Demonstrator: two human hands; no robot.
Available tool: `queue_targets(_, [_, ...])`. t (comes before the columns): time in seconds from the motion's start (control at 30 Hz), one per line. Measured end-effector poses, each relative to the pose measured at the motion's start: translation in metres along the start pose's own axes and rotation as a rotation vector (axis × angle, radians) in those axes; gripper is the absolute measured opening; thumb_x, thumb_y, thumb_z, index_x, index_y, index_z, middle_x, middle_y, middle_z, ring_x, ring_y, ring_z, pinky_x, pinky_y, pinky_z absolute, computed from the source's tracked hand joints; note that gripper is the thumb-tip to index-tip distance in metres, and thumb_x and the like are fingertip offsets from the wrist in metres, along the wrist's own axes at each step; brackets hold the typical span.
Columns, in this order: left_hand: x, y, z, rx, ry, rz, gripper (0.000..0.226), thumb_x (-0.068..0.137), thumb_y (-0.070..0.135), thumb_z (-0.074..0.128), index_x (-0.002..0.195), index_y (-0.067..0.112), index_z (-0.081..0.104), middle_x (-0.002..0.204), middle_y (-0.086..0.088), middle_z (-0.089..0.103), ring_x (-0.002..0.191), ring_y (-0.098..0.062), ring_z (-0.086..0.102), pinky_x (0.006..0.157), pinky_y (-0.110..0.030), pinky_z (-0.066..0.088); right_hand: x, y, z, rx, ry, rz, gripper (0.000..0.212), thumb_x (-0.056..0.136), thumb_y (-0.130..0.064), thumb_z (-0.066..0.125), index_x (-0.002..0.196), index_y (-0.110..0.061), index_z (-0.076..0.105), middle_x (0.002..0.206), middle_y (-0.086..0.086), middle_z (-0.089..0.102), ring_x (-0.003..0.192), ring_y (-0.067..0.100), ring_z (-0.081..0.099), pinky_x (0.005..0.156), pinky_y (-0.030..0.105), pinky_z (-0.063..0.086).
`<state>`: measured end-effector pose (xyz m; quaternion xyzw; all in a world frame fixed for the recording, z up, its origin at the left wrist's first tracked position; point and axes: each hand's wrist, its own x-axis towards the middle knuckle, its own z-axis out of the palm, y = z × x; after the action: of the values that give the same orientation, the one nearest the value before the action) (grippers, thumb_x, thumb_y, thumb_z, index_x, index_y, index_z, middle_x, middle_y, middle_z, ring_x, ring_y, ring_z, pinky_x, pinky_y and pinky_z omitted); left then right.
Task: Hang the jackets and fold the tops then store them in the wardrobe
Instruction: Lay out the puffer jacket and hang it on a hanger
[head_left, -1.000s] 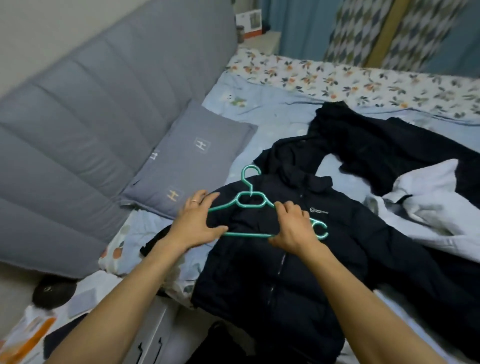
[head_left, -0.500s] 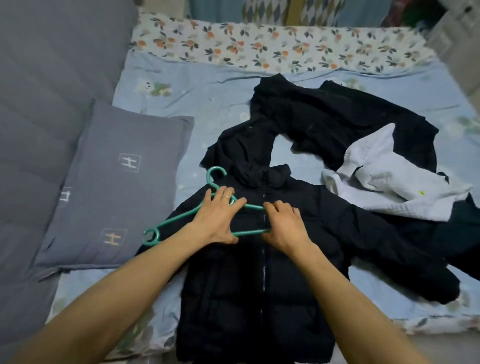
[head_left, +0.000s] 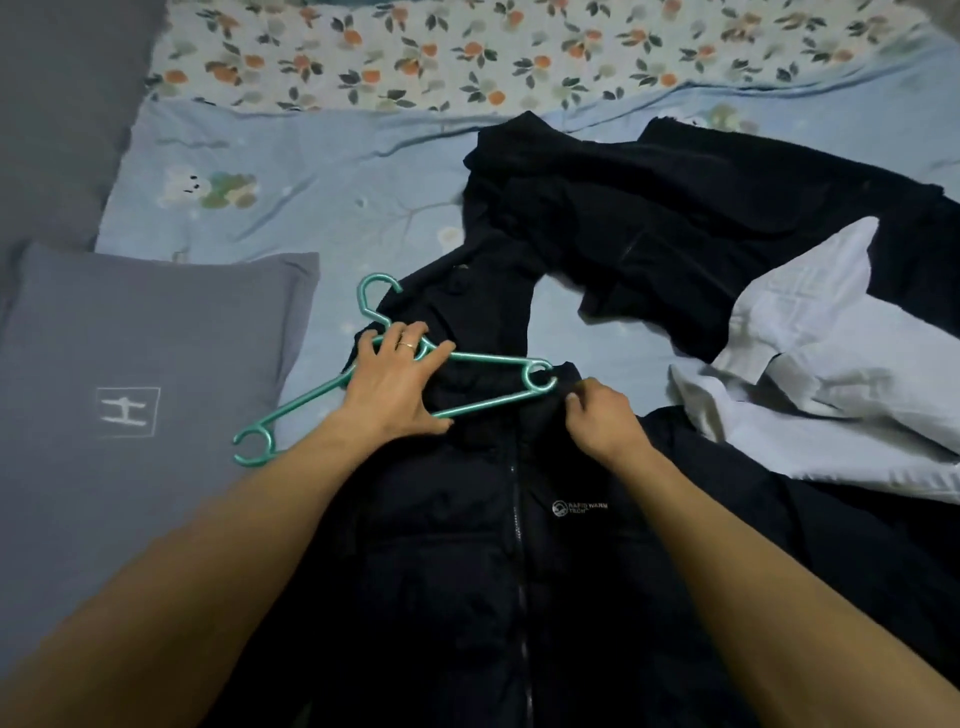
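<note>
A black puffer jacket (head_left: 467, 571) lies zipped and face up on the bed, collar away from me. A teal plastic hanger (head_left: 296, 408) lies tilted across its collar and left shoulder, with its hook pointing away. My left hand (head_left: 395, 384) holds the hanger at its middle, fingers spread over the bars and thumb by the lower bar. My right hand (head_left: 597, 421) pinches the jacket's collar just beside the hanger's right end. More black garments (head_left: 675, 218) are heaped behind the jacket. A white top (head_left: 831, 364) lies crumpled to the right.
A grey pillow (head_left: 130, 364) lies at the left, under the hanger's left end. The pale blue bed sheet (head_left: 311, 182) shows behind it, with a floral cover (head_left: 467, 52) along the far side. A grey padded headboard (head_left: 52, 104) rises at the far left.
The hanger's right end has come into view at the collar. My right hand left the hanger and now pinches the collar. The view has tipped down and right.
</note>
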<state>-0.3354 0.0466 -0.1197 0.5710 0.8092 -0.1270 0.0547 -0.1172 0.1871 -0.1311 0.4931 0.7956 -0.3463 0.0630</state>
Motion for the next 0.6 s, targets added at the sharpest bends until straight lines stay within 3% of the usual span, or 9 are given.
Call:
queue_targets(0.13, [0.049, -0.006, 0.014, 0.147, -0.064, -0.048, 0.103, 0.065, 0.067, 0.072, 0.152, 0.033, 0.027, 0.157, -0.015, 0.021, 0.144, -0.035, 0.018, 0.115, -0.059, 0.013, 0.048, 0.021, 0.02, 0.05, 0.057, 0.156, 0.047, 0.101, -0.044, 0.04, 0.115, -0.001, 0.053, 0.116, 0.019, 0.059, 0.104, 0.037, 0.057, 0.075, 0.036, 0.041])
queue_targets(0.27, [0.084, -0.001, 0.033, 0.19, -0.143, 0.145, 0.103, 0.064, 0.062, 0.074, 0.152, 0.037, 0.026, 0.157, -0.012, 0.019, 0.146, -0.031, 0.013, 0.119, -0.057, 0.006, 0.08, 0.031, 0.035, 0.056, 0.03, 0.244, 0.056, 0.093, -0.063, 0.044, 0.098, -0.008, 0.053, 0.089, 0.004, 0.054, 0.084, 0.028, 0.054, 0.07, 0.034, 0.041])
queue_targets(0.37, [0.097, 0.02, 0.046, 0.204, -0.159, 0.283, 0.1, 0.067, 0.058, 0.074, 0.152, 0.038, 0.025, 0.156, -0.01, 0.017, 0.147, -0.029, 0.012, 0.121, -0.056, 0.003, 0.099, 0.043, 0.045, 0.086, -0.013, 0.267, 0.038, 0.088, -0.047, 0.06, 0.081, -0.011, 0.049, 0.076, 0.0, 0.049, 0.065, 0.018, 0.05, 0.058, 0.03, 0.04])
queue_targets(0.47, [0.099, 0.038, 0.058, 0.246, -0.128, 0.38, 0.092, 0.073, 0.048, 0.069, 0.152, 0.038, 0.024, 0.156, -0.011, 0.017, 0.147, -0.03, 0.012, 0.12, -0.056, 0.003, 0.104, 0.057, 0.053, 0.22, -0.003, 0.199, 0.033, 0.088, -0.027, 0.061, 0.067, -0.01, 0.043, 0.066, 0.001, 0.048, 0.056, 0.017, 0.046, 0.049, 0.026, 0.036])
queue_targets(0.6, [0.106, 0.058, 0.057, 0.201, -0.086, 0.463, 0.09, 0.077, 0.046, 0.065, 0.153, 0.043, 0.018, 0.157, -0.01, 0.018, 0.146, -0.03, 0.015, 0.12, -0.055, 0.007, 0.089, 0.069, 0.056, 0.542, 0.088, 0.023, 0.024, 0.089, -0.022, 0.062, 0.079, -0.002, 0.052, 0.072, 0.004, 0.052, 0.066, 0.017, 0.049, 0.059, 0.029, 0.04])
